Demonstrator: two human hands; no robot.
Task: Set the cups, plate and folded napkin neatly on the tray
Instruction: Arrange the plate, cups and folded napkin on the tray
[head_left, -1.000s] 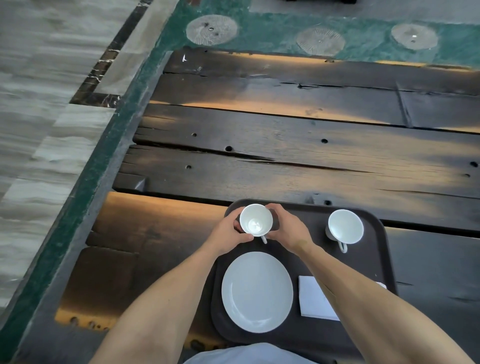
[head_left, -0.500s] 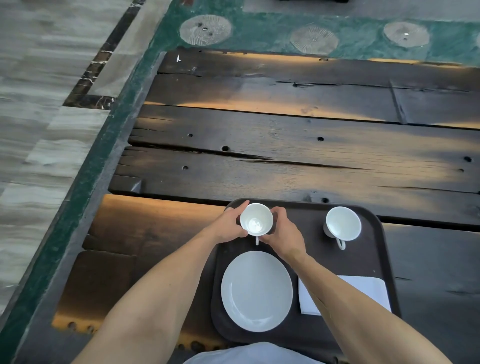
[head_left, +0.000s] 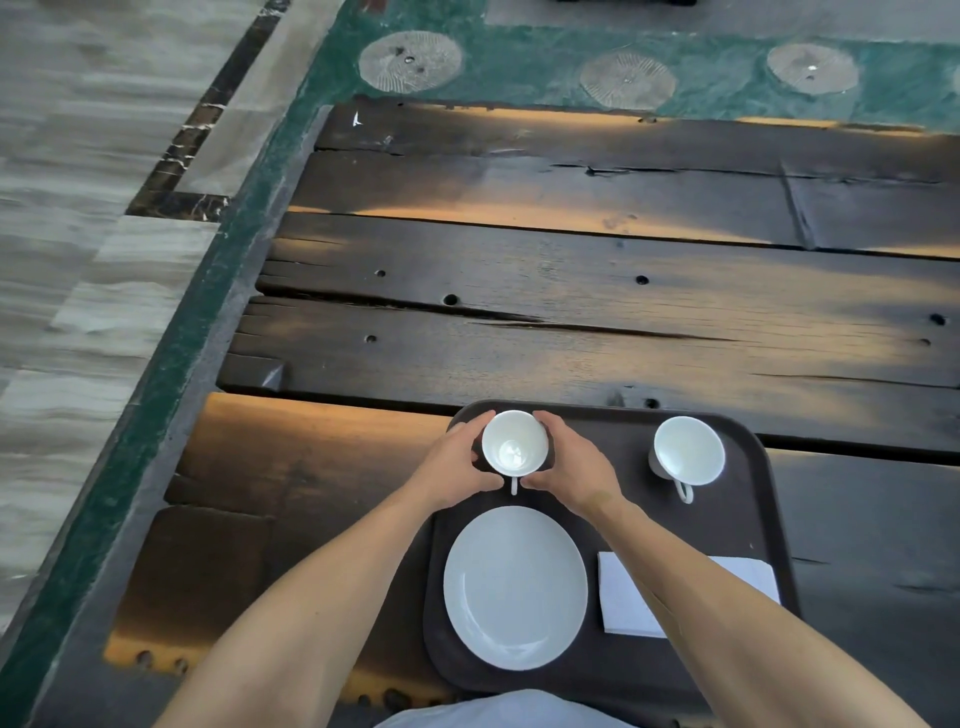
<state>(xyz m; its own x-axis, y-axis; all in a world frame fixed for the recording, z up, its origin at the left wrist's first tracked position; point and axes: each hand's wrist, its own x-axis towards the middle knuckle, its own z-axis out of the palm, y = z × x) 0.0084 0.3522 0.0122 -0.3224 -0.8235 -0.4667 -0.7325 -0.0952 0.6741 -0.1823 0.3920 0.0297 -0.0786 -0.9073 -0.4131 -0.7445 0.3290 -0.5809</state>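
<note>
Cup (head_left: 514, 442) between both hands' grip

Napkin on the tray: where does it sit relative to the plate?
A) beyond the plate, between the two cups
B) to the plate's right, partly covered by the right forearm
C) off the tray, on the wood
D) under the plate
B: the folded white napkin lies flat on the tray, right of the plate, with the right forearm crossing over its middle.

No text, label, brand, number or sign can be read on the cups, the plate, the napkin, the tray or the desk.
</note>
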